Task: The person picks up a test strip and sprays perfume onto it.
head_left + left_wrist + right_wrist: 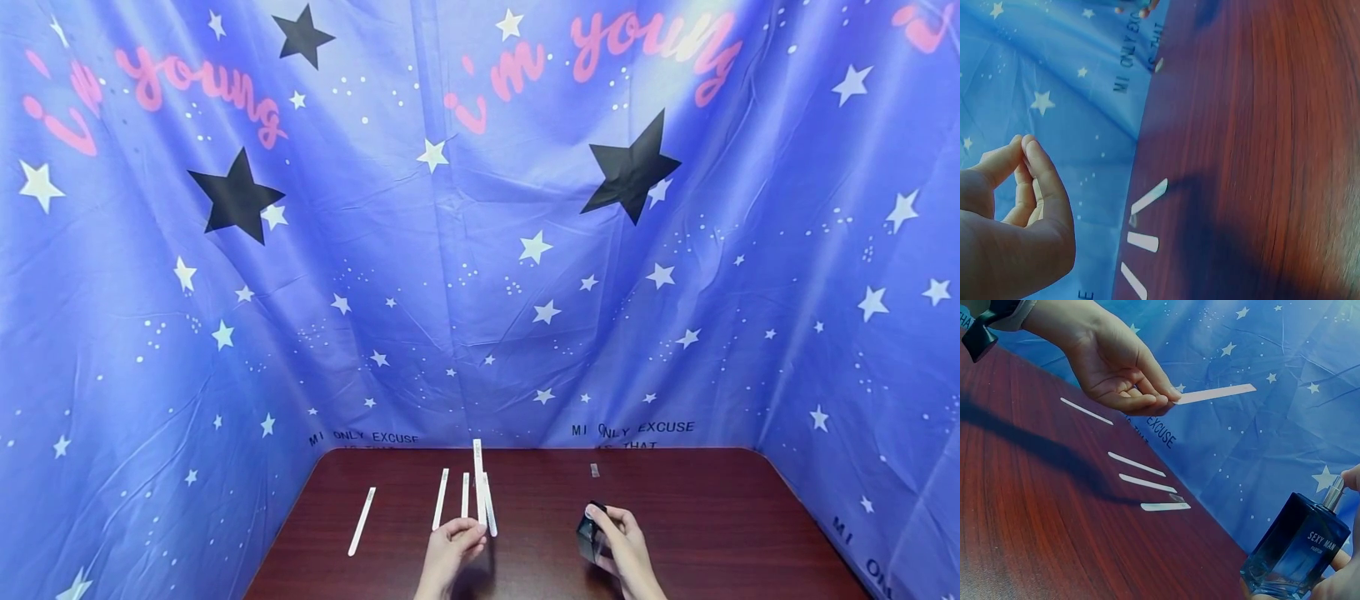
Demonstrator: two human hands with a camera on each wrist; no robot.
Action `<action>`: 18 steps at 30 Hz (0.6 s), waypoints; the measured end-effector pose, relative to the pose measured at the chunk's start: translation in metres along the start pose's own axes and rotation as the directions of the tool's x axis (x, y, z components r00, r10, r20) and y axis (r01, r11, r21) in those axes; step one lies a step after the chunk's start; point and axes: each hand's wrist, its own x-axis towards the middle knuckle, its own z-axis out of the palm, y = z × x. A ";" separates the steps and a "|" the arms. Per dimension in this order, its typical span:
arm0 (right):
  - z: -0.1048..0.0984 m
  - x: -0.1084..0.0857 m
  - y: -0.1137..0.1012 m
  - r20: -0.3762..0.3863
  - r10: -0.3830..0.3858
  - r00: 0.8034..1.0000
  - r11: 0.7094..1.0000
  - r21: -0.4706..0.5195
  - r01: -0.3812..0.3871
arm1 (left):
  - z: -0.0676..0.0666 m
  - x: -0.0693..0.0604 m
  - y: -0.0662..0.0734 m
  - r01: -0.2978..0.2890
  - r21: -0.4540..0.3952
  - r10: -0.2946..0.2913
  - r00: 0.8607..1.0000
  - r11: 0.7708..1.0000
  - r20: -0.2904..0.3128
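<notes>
Between thumb and fingertips my left hand (454, 550) pinches the lower end of a white paper strip (478, 479), held up above the table; the right wrist view shows this strip (1219, 394) clearly. My right hand (628, 550) grips a dark blue glass perfume bottle (1297, 547), with a finger or thumb on its silver top. The bottle (589, 533) is tilted and stands apart from the strip. Several more white strips lie on the table, one (362, 522) off to the left and others (441, 498) around the left hand.
The dark red wooden table (720, 517) has a small clear piece (595, 470) near its back edge. Blue cloth (480, 333) with stars and lettering hangs behind the table and at both sides.
</notes>
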 end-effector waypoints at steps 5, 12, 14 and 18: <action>-0.001 -0.001 0.002 0.007 -0.003 1.000 1.000 0.005 0.003 | -0.015 0.001 0.005 0.002 0.028 0.000 0.999 1.000 -0.053; -0.002 -0.002 0.006 0.016 -0.011 1.000 1.000 0.018 0.011 | -0.040 0.004 0.010 0.003 0.024 0.000 0.993 1.000 -0.118; -0.002 -0.002 0.006 0.015 -0.010 1.000 1.000 0.016 0.009 | -0.048 0.005 0.011 0.011 0.029 -0.007 0.990 1.000 -0.139; -0.003 -0.003 0.006 0.007 0.005 1.000 1.000 0.000 -0.005 | -0.063 0.007 0.014 0.012 0.042 -0.004 0.982 0.999 -0.189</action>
